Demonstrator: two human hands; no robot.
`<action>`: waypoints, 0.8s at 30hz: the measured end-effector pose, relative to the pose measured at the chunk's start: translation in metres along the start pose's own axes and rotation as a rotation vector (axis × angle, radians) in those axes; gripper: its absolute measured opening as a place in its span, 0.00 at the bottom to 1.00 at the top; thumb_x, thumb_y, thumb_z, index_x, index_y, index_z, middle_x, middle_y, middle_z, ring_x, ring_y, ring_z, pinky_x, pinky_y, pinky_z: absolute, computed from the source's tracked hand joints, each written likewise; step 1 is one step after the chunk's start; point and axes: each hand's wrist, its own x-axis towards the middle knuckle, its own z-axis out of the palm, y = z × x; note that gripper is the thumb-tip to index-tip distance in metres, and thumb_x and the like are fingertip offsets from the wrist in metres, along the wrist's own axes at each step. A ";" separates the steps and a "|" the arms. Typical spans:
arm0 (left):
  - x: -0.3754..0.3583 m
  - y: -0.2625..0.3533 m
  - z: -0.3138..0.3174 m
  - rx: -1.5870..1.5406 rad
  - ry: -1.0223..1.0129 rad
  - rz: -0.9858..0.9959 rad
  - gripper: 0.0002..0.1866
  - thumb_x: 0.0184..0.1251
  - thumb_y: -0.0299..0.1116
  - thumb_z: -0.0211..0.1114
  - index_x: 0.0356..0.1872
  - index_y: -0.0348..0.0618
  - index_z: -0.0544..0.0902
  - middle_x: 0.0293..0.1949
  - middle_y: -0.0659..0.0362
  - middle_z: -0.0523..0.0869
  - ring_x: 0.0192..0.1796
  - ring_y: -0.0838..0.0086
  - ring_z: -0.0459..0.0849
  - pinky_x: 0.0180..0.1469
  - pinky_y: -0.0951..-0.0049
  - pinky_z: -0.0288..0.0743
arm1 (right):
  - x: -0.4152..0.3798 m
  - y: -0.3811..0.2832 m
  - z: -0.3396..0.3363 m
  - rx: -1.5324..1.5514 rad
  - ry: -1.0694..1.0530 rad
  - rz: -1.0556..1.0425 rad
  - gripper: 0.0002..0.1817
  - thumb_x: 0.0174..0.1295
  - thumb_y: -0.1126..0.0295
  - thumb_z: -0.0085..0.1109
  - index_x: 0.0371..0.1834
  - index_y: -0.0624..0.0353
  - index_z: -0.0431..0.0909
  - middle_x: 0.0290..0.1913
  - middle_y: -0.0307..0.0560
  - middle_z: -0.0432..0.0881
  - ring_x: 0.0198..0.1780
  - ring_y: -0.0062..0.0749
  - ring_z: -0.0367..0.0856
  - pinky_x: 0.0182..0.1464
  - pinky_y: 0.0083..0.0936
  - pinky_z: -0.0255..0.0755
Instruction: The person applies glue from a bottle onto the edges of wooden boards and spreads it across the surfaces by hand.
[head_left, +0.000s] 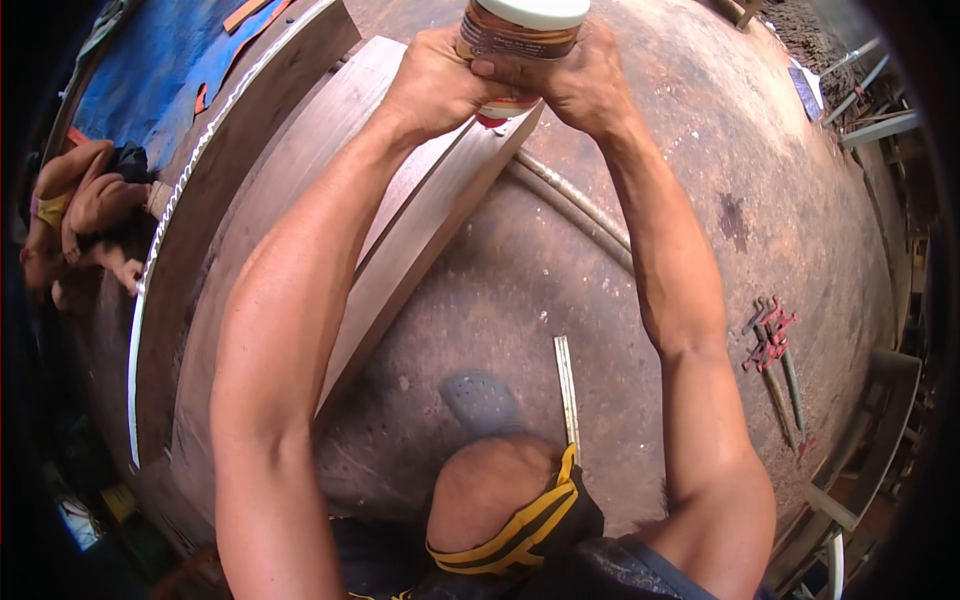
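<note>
Above the upright plank's (440,215) far end, left hand (435,85) and right hand (580,85) are clenching fingers around an inverted glue bottle (520,30), its long axis vertical.

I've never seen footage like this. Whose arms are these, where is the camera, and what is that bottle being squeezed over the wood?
There is no machine here. The camera sits on a person's head and looks down, so the picture curves at the edges and the arms reach away from you. The left hand and right hand together grip an upside-down glue bottle, its red tip against the edge of a wooden board. A second board already carries a white wavy line of glue. On the concrete floor lie a folding ruler and red clamps. The person's knee shows below. Another person crouches at left.
</note>
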 end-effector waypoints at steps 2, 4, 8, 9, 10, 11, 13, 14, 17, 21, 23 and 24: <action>-0.010 0.006 -0.002 0.033 0.024 -0.015 0.17 0.59 0.26 0.82 0.49 0.40 0.89 0.46 0.57 0.93 0.49 0.74 0.91 0.56 0.67 0.89 | 0.000 -0.010 0.003 0.050 -0.060 0.048 0.41 0.47 0.48 0.87 0.58 0.66 0.84 0.53 0.57 0.90 0.55 0.42 0.89 0.62 0.37 0.80; -0.021 0.009 -0.005 0.068 0.051 -0.033 0.17 0.59 0.26 0.82 0.49 0.39 0.89 0.46 0.57 0.93 0.49 0.74 0.91 0.55 0.67 0.90 | -0.004 -0.019 0.008 0.103 -0.123 0.096 0.40 0.47 0.49 0.87 0.58 0.66 0.85 0.52 0.57 0.90 0.55 0.41 0.89 0.62 0.36 0.80; -0.040 0.011 -0.011 -0.010 0.070 0.002 0.15 0.62 0.24 0.80 0.49 0.38 0.88 0.45 0.56 0.93 0.49 0.74 0.91 0.55 0.67 0.90 | -0.012 -0.031 0.019 0.293 -0.162 -0.011 0.30 0.46 0.55 0.87 0.50 0.59 0.90 0.44 0.47 0.93 0.46 0.33 0.91 0.52 0.33 0.84; -0.043 0.014 -0.012 -0.040 0.088 -0.039 0.15 0.62 0.24 0.79 0.49 0.37 0.88 0.45 0.55 0.93 0.49 0.73 0.91 0.55 0.66 0.90 | -0.011 -0.033 0.022 0.274 -0.160 -0.017 0.27 0.47 0.56 0.87 0.48 0.58 0.91 0.42 0.46 0.93 0.44 0.31 0.91 0.50 0.32 0.85; -0.047 0.018 -0.013 -0.038 0.102 -0.035 0.15 0.62 0.24 0.79 0.49 0.37 0.88 0.45 0.55 0.93 0.49 0.73 0.91 0.55 0.66 0.90 | -0.011 -0.035 0.024 0.277 -0.170 -0.027 0.27 0.47 0.56 0.87 0.48 0.58 0.91 0.42 0.46 0.93 0.44 0.31 0.91 0.50 0.32 0.85; -0.053 0.022 -0.013 -0.026 0.105 -0.056 0.14 0.62 0.23 0.79 0.48 0.37 0.88 0.45 0.55 0.93 0.49 0.73 0.91 0.55 0.66 0.90 | -0.012 -0.036 0.025 0.287 -0.171 -0.045 0.27 0.47 0.55 0.87 0.48 0.58 0.91 0.43 0.46 0.93 0.44 0.31 0.91 0.50 0.32 0.85; -0.066 0.023 -0.013 -0.017 0.114 -0.080 0.14 0.63 0.23 0.78 0.48 0.37 0.88 0.46 0.54 0.93 0.50 0.72 0.91 0.55 0.66 0.90 | -0.019 -0.039 0.030 0.299 -0.178 -0.063 0.27 0.47 0.55 0.87 0.48 0.58 0.91 0.43 0.46 0.93 0.45 0.31 0.91 0.50 0.32 0.84; -0.071 0.020 -0.013 -0.009 0.134 -0.025 0.13 0.63 0.22 0.77 0.48 0.37 0.88 0.46 0.54 0.93 0.50 0.72 0.91 0.56 0.66 0.90 | -0.021 -0.042 0.032 0.320 -0.199 -0.067 0.27 0.47 0.55 0.87 0.48 0.59 0.91 0.43 0.46 0.93 0.45 0.31 0.91 0.50 0.32 0.84; -0.087 0.024 -0.016 0.025 0.176 0.017 0.13 0.64 0.20 0.75 0.50 0.37 0.87 0.47 0.55 0.93 0.51 0.71 0.91 0.58 0.65 0.89 | -0.025 -0.049 0.037 0.298 -0.263 -0.102 0.29 0.49 0.57 0.87 0.51 0.59 0.89 0.45 0.47 0.93 0.47 0.32 0.91 0.54 0.32 0.87; -0.113 0.029 -0.019 -0.008 0.223 -0.033 0.14 0.64 0.20 0.75 0.50 0.36 0.87 0.47 0.55 0.93 0.51 0.71 0.91 0.59 0.65 0.88 | -0.035 -0.066 0.048 0.339 -0.313 -0.054 0.29 0.48 0.56 0.87 0.50 0.60 0.90 0.43 0.47 0.93 0.45 0.32 0.91 0.52 0.33 0.85; -0.128 0.030 -0.022 -0.028 0.244 -0.031 0.14 0.64 0.20 0.75 0.50 0.37 0.87 0.47 0.55 0.93 0.51 0.72 0.91 0.59 0.65 0.88 | -0.040 -0.076 0.054 0.364 -0.329 -0.021 0.30 0.46 0.53 0.87 0.49 0.60 0.90 0.42 0.47 0.93 0.44 0.33 0.91 0.50 0.33 0.84; -0.134 0.031 -0.024 -0.016 0.261 -0.040 0.14 0.64 0.20 0.75 0.50 0.37 0.87 0.47 0.56 0.93 0.51 0.72 0.91 0.59 0.65 0.88 | -0.040 -0.079 0.057 0.360 -0.359 -0.015 0.30 0.46 0.54 0.87 0.49 0.60 0.90 0.43 0.47 0.93 0.45 0.33 0.90 0.51 0.34 0.84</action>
